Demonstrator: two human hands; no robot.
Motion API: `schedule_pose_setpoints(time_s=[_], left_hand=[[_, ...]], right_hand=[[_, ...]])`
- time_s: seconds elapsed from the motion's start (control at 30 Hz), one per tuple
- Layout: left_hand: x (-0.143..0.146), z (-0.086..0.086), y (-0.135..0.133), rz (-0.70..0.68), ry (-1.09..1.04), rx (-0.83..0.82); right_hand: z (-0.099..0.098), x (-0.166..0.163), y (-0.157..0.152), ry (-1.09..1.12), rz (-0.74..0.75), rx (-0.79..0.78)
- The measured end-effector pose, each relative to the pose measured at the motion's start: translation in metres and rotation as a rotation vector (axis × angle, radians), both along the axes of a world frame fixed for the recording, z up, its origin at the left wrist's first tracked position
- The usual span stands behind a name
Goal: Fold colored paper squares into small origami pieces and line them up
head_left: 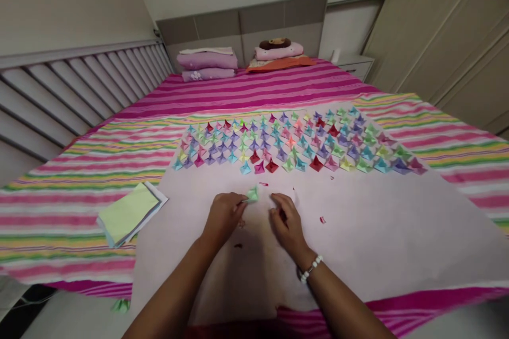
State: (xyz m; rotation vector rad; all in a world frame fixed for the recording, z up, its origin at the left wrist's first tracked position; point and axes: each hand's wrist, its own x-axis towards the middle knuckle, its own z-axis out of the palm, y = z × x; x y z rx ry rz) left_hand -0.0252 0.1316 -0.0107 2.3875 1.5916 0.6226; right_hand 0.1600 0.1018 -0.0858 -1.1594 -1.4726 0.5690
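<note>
Between the thumb and fingers of my left hand (226, 214) is a light green folded paper piece (252, 194), held just above the pale sheet (374, 228). My right hand (287, 221) is a short way to the right, fingers curled and apart from the thumb, holding nothing that I can see. Beyond both hands stand rows of small folded paper pieces (254, 157) in purple, blue, green, pink, red and yellow. A small pink-red scrap (263, 184) lies just past the green piece, and another red scrap (322, 220) lies right of my right hand.
A stack of paper squares (129, 214), yellow on top, lies on the striped bedspread (59, 212) at the left. A green paper piece (121, 305) is below the bed's near edge. Folded bedding and pillows (209, 63) sit by the headboard. A railing (79, 85) runs along the left.
</note>
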Motion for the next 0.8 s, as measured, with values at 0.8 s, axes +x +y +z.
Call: schedule_pose_setpoints(time_s=[0.8], left_hand=[[-0.007,-0.012,0.08,0.434,0.065,0.019]], right_hand=[[-0.003,-0.002,-0.001,0.026,0.016,-0.017]])
